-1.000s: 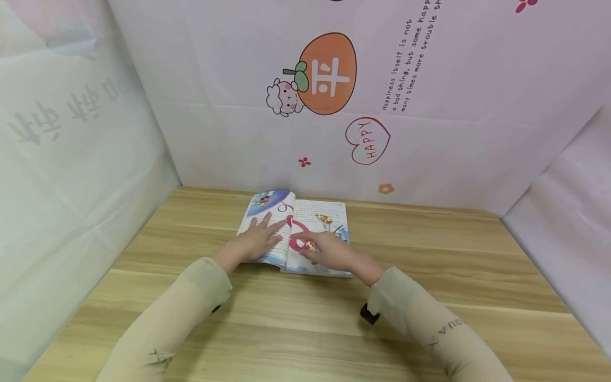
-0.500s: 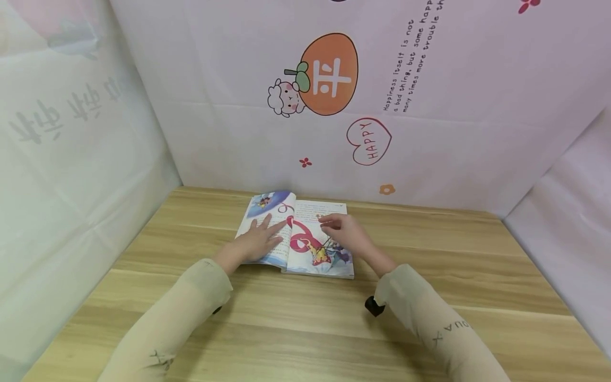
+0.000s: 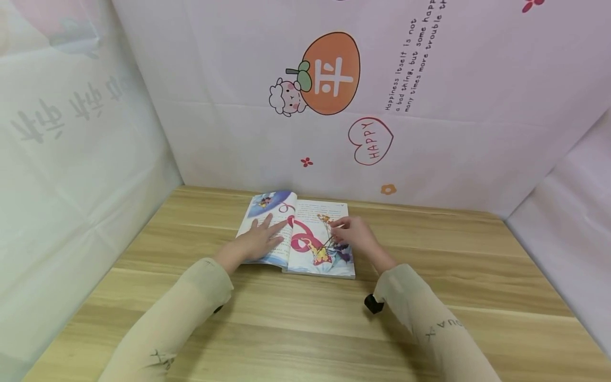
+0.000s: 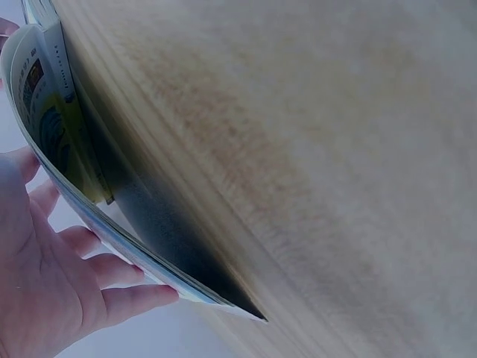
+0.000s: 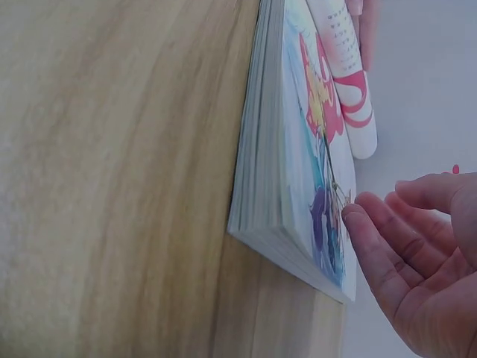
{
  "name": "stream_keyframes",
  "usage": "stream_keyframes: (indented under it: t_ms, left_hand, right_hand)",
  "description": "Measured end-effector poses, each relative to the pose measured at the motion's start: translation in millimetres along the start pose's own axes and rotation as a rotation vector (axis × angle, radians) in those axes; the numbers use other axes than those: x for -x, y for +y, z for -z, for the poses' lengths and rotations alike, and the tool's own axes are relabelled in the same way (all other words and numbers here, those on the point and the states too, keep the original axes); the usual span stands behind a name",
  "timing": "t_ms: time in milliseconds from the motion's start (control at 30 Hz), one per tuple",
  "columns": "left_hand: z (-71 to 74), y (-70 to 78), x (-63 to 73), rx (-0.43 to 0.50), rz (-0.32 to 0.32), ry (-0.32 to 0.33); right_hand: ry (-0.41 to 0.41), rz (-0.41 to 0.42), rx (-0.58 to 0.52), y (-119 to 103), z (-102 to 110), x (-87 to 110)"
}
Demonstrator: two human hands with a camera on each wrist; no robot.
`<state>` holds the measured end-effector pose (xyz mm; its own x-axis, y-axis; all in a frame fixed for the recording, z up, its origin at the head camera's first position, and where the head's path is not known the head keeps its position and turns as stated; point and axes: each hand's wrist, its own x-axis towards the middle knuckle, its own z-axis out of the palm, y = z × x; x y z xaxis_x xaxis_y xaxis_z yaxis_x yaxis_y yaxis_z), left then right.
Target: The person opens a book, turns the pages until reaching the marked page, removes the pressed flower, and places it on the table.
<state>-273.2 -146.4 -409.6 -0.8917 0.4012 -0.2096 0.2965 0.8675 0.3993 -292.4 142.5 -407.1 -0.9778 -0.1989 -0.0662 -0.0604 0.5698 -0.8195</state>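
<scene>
An illustrated book lies spread at the back of the table, with a pink ribbon and yellow figures drawn on its right page. My left hand rests on the left page with its fingers spread. From the left wrist view, those fingers lie against the page, whose lower edge bows up off the table. My right hand is at the right page's outer side, fingers loosely bent and nothing between them. Seen from the right wrist, its fingertips are close over that page, and the thick page block shows below.
The wood-grain table runs out in front of the book. A printed white cloth stands right behind it as a backdrop, with more cloth on the left side. A small black object shows under the right sleeve.
My right hand has moved from the middle of the right page out to its right side, uncovering the ribbon and figures. The left hand has stayed on the left page.
</scene>
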Motion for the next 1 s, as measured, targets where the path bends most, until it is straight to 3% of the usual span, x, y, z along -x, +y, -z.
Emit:
stream_keyframes:
  t_ms: [233,733,1000]
  left_hand:
    - [-1.9,-1.5,-2.2,0.003,-0.006,0.003]
    - [0.4,0.0,0.2,0.007,-0.014,-0.006]
    - [1.8,1.8,0.3,0.002,0.002,-0.019]
  right_hand:
    - [-0.026,-0.035,-0.043,6,2,-5.6]
    - [-0.043,-0.142,-0.006,8,-3,-21.1]
    - [-0.052,-0.186,0.129,5,-3,-28.1]
